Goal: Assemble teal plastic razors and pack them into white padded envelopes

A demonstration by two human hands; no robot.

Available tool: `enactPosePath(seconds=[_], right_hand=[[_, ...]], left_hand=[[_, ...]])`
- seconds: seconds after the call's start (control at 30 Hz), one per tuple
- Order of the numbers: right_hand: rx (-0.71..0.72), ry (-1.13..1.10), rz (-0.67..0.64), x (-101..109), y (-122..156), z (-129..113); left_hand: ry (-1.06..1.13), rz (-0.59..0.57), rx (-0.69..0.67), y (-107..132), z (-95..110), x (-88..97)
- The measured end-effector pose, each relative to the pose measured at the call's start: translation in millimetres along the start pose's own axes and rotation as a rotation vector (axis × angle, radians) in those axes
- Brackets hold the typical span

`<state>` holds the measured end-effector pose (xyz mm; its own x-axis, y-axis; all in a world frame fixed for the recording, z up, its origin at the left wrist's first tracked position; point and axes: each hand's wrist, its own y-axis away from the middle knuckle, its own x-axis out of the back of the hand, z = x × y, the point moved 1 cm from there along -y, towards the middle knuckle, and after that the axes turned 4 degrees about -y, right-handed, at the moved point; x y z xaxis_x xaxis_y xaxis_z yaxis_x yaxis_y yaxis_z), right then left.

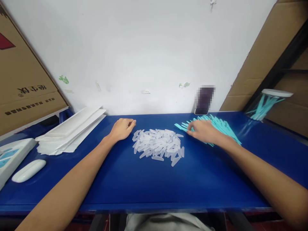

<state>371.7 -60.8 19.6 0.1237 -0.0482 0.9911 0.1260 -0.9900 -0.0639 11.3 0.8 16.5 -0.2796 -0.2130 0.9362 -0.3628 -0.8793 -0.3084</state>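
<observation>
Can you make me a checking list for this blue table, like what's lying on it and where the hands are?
Surface: blue table, smooth and a little shiny.
Job's things: heap of clear plastic caps in the middle; pile of teal sticks to its right.
Clutter: stack of white paper sleeves, white oval piece and white device at the left; clear jar holding more teal sticks at far right; phone leaning on the wall.
Hands: left hand curled, beside the caps; right hand flat on the teal sticks.
Cables: nothing seen.
Surroundings: white wall behind; cardboard boxes on both sides.
</observation>
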Motion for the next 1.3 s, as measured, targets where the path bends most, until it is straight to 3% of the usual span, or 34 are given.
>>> enactPosePath(seconds=[0.3,0.43,0.57,0.7,0.9,0.97,1.03,1.1,1.3], right_hand=[[-0.010,-0.079,0.026,1.9,1.2,1.8],[-0.031,-0.074,0.074,1.3,0.6,3.2],[-0.005,-0.096,0.285,-0.3,0.3,-0.8],[0.024,-0.299,0.490,-3.0,2.9,-11.6],[0.068,-0.513,0.869,-5.2,9.7,-18.5],[0.084,-0.544,0.922,-5.3,12.5,-17.8],[0.142,-0.530,0.885,-4.2,14.2,-17.9],[0.172,-0.428,0.768,-1.9,13.7,-18.3],[-0.012,-0.085,0.225,1.6,3.1,-7.9]], left_hand=[[-0.094,-0.004,0.085,-0.7,-17.9,3.3],[-0.091,-0.027,0.025,0.1,-12.7,3.0],[-0.045,-0.042,-0.173,3.6,8.4,5.7],[0.015,-0.131,-0.374,10.6,28.5,9.5],[0.063,-0.225,-0.452,17.3,42.8,16.0],[0.061,-0.246,-0.446,17.8,43.8,17.9],[0.042,-0.269,-0.439,17.9,43.9,18.4],[0.026,-0.290,-0.439,18.0,43.6,17.2],[0.042,-0.263,-0.457,16.9,42.7,10.4]])
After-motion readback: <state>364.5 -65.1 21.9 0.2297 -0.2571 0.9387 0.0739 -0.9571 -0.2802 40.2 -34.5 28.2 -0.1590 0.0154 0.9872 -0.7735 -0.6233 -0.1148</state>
